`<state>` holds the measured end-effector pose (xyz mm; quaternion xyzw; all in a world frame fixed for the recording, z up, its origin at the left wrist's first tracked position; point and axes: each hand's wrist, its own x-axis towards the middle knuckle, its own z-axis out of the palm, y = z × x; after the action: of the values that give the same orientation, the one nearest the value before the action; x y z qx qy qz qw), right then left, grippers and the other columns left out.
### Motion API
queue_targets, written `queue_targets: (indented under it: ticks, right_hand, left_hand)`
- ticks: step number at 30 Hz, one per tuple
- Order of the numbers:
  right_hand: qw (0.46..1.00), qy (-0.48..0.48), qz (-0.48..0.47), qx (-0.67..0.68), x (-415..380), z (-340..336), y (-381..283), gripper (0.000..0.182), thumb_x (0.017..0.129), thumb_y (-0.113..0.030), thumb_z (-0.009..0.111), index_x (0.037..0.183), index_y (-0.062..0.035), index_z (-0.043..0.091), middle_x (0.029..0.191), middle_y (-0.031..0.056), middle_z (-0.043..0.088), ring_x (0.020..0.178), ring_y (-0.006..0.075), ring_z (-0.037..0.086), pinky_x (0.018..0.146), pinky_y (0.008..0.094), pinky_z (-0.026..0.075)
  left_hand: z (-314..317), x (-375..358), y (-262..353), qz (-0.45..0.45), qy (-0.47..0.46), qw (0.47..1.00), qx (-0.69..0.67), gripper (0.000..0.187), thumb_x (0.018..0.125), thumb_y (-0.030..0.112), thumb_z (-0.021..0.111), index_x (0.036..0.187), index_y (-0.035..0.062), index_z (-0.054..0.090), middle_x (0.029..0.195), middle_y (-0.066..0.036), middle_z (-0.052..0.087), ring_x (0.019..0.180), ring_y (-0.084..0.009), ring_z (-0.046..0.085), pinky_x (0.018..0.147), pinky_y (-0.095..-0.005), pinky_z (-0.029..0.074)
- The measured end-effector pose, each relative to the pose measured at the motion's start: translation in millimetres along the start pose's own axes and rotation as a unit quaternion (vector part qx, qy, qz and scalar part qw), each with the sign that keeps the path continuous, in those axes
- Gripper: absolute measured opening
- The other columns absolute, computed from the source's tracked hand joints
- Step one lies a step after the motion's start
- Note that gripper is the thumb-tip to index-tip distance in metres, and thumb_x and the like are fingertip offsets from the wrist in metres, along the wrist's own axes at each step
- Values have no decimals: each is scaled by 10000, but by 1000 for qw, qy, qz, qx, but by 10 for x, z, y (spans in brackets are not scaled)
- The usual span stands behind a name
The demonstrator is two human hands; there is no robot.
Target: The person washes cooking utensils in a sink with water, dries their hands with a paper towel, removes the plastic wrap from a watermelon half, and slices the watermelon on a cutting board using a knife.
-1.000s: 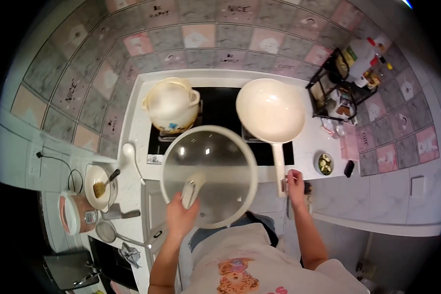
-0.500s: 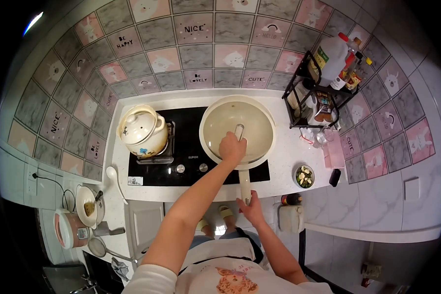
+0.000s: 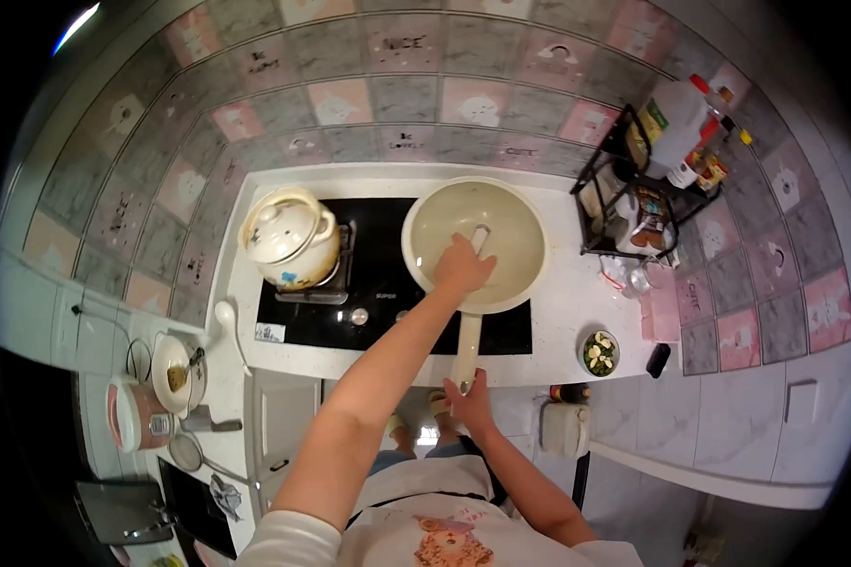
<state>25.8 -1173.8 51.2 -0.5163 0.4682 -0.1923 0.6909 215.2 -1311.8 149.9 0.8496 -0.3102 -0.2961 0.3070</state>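
Observation:
A cream wok (image 3: 529,283) sits on the right side of the black stove (image 3: 378,227), its long handle (image 3: 469,340) pointing towards me. My left hand (image 3: 463,267) reaches over the wok, fingers closed around a short shiny handle-like piece (image 3: 481,236). What that piece belongs to is hard to make out. Below the counter edge, my right hand (image 3: 471,402) grips the end of the wok handle. On the left of the stove stands a cream lidded pot (image 3: 291,241) with a floral pattern.
A black rack (image 3: 624,189) with bottles stands at the right, near a pink container (image 3: 660,302) and a small bowl of chopped greens and pale pieces (image 3: 599,353). At left are a white spoon (image 3: 229,326), a bowl (image 3: 178,373), a rice cooker (image 3: 137,416) and a strainer (image 3: 186,454).
The view has shifted, so things appear further right. My right hand has swung the wok handle to the left. My left hand stays over the wok on the shiny piece.

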Motion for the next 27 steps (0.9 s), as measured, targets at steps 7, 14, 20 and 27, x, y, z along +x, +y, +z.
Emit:
queue_targets:
  ticks: [7, 14, 20, 27]
  right_hand:
    - [996, -8, -30, -89, 33, -212, 245, 506, 868, -212, 701, 1210, -3, 392, 953, 87, 576, 798, 136, 566, 657, 270, 483]
    - [875, -10, -395, -280, -318, 135, -889, 424, 896, -30, 536, 1294, 32, 402, 1215, 163, 468, 1092, 269, 479, 960, 370, 383]
    - [779, -320, -468, -269, -475, 1629, -1038, 413, 858, 43, 540, 1257, 19, 439, 1192, 155, 475, 1050, 248, 509, 903, 333, 421]
    - [639, -540, -424, -347, -1231, 3561, 575, 220, 859, -37, 559, 1078, -24, 546, 956, 161, 583, 894, 340, 600, 760, 400, 498]
  left_hand:
    - [-188, -902, -368, 195, 259, 945, -45, 575, 821, 215, 657, 1263, -32, 387, 1044, -211, 579, 926, -363, 595, 806, -426, 493]
    - [-772, -2302, -1911, -66, 469, 856, -208, 348, 894, 22, 548, 1214, -9, 414, 904, -115, 629, 812, -223, 638, 722, -328, 520]
    - [-1078, -3686, -3063, -252, 633, 683, -261, 282, 889, -11, 512, 1163, -14, 448, 856, -120, 646, 769, -217, 645, 675, -320, 515]
    - [-1087, -4919, -3666, -275, 729, 537, -322, 245, 906, -9, 508, 1145, -4, 457, 886, -100, 637, 754, -163, 632, 689, -292, 517]
